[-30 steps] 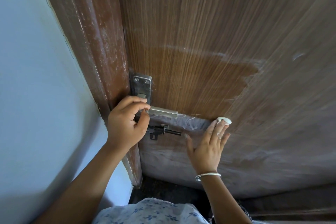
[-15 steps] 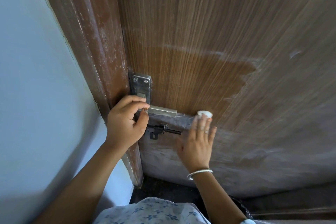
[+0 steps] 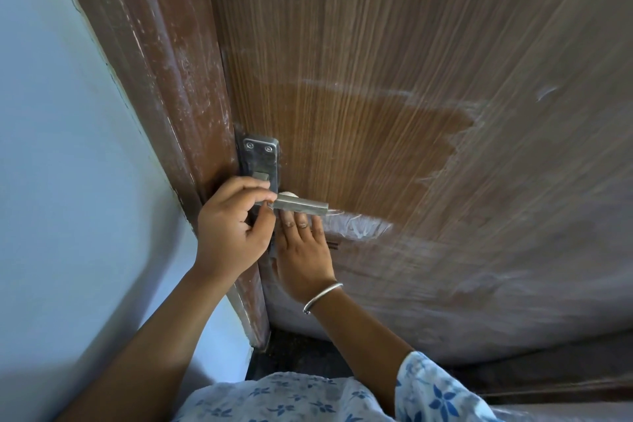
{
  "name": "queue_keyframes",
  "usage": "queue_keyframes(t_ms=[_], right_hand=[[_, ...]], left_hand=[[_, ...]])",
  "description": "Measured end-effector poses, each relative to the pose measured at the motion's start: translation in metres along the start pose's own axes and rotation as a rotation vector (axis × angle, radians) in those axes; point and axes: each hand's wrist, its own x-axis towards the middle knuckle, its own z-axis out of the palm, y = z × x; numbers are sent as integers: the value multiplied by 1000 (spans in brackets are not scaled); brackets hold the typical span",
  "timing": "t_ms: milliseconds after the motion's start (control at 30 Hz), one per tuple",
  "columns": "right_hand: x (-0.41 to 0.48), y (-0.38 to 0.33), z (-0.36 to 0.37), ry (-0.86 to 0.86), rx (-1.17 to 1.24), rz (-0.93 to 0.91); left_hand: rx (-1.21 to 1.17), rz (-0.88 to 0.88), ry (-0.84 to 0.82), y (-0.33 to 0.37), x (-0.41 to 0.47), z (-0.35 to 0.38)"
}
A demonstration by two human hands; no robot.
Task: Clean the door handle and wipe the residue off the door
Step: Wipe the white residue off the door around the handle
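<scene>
**Handle steadied while a small white pad is worked behind the lever**

Where the two hands meet at the latch edge, the right hand (image 3: 301,253) is laid flat against the door (image 3: 376,44), its fingers tucked under the lever; a small white pad (image 3: 287,195) shows just above the bar, seemingly pressed there by hidden fingertips. The left hand (image 3: 233,226) is closed on the inner end of the door handle (image 3: 301,206) in a pinch. The lever is judged rigid, smooth and slippery, best gripped near its pivot. The pad looks soft and light, easily dropped. Beyond, a wiped brown patch (image 3: 359,147) is ringed by hazy residue (image 3: 479,250).
</scene>
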Motion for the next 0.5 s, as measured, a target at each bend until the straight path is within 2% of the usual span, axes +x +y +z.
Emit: queue_keyframes(t_ms=[200, 333, 433, 500], right_hand=[[-9, 14, 0, 55, -18, 38], [-38, 46, 5, -1, -34, 250], [-62, 71, 11, 36, -1, 436], [-67, 74, 13, 60, 40, 498]], left_hand=[[4, 8, -11, -2, 0, 0], [-13, -22, -9, 0, 0, 0], [-24, -52, 10, 2, 1, 2], [-26, -51, 28, 2, 1, 3]])
